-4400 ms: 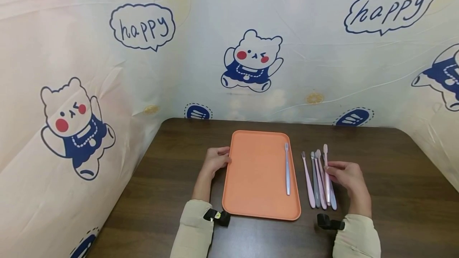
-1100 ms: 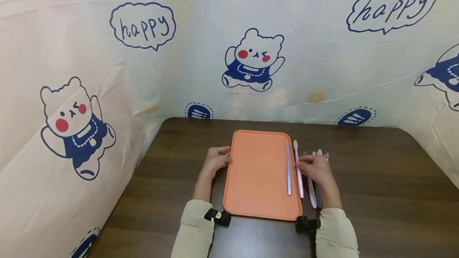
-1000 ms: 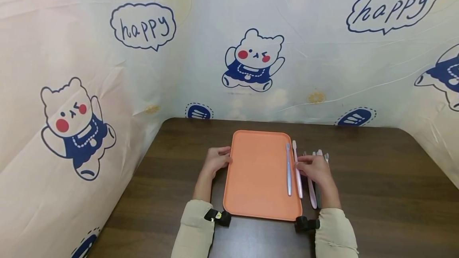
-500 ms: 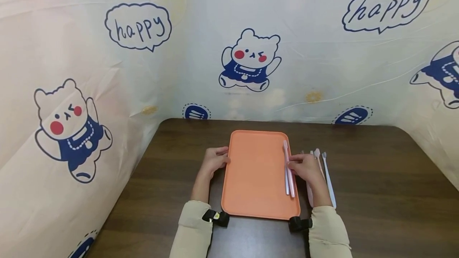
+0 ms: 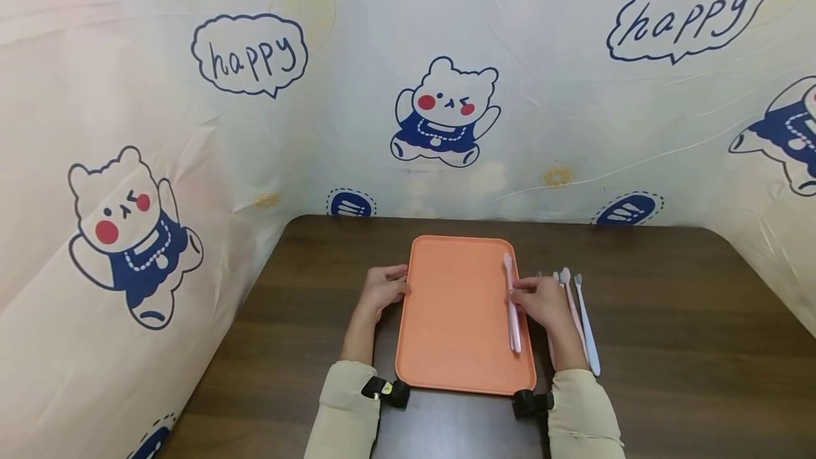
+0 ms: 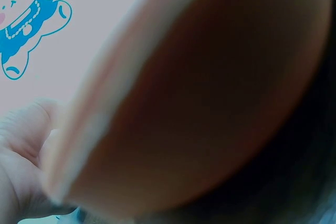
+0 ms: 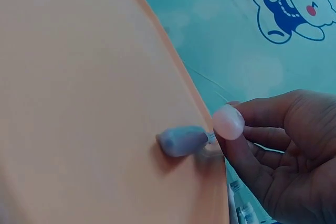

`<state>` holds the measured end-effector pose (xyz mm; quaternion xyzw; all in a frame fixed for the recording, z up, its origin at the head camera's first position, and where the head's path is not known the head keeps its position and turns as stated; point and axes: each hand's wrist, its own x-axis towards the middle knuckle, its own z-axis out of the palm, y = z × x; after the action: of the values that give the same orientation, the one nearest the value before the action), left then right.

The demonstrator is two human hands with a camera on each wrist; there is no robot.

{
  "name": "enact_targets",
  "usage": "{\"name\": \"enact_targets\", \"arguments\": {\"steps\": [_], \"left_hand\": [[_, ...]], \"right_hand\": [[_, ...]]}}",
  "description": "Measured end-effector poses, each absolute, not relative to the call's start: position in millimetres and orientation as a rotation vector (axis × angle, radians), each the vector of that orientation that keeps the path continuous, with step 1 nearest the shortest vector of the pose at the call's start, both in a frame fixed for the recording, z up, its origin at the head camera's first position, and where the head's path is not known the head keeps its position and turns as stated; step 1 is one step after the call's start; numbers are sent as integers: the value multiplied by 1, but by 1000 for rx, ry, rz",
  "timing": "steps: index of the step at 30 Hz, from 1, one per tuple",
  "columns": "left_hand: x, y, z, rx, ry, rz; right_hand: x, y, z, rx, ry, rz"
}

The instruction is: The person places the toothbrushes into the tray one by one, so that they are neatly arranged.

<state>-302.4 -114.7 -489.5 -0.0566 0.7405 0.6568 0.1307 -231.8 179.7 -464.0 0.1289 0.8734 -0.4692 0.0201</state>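
Note:
An orange tray [image 5: 455,317] lies on the table. My left hand [image 5: 382,290] holds its left rim, close and blurred in the left wrist view. At the tray's right side, my right hand [image 5: 540,301] pinches a pink toothbrush [image 7: 229,123] between thumb and fingers, seen end-on in the right wrist view. A blue toothbrush [image 7: 184,141] rests on the tray beneath and beside it, largely overlapped by the pink one in the head view. Right of the tray lie more toothbrushes, including a light blue one [image 5: 588,331] and a pink one [image 5: 574,307]; my right hand and wrist partly cover others.
The dark wooden table [image 5: 669,303] extends on both sides of the tray. A printed cloth [image 5: 357,126] with bears hangs behind and around it. Black camera mounts [image 5: 532,403] sit on both wrists, near the tray's front corners.
My right hand has taken the pink toothbrush from the group on the right and carried it left, over the tray beside the blue one. My left hand stays at the tray's rim.

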Motion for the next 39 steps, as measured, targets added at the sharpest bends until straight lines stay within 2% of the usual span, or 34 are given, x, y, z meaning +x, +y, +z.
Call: {"name": "enact_targets", "arguments": {"steps": [8,39], "left_hand": [[-302,-114,-488,-156,2151,1906],[-301,-115,-488,-182,2183,1858]], "right_hand": [[-231,172,-461,353,2739,-1498],[-231,163,-460,473,2824,-1303]]}}
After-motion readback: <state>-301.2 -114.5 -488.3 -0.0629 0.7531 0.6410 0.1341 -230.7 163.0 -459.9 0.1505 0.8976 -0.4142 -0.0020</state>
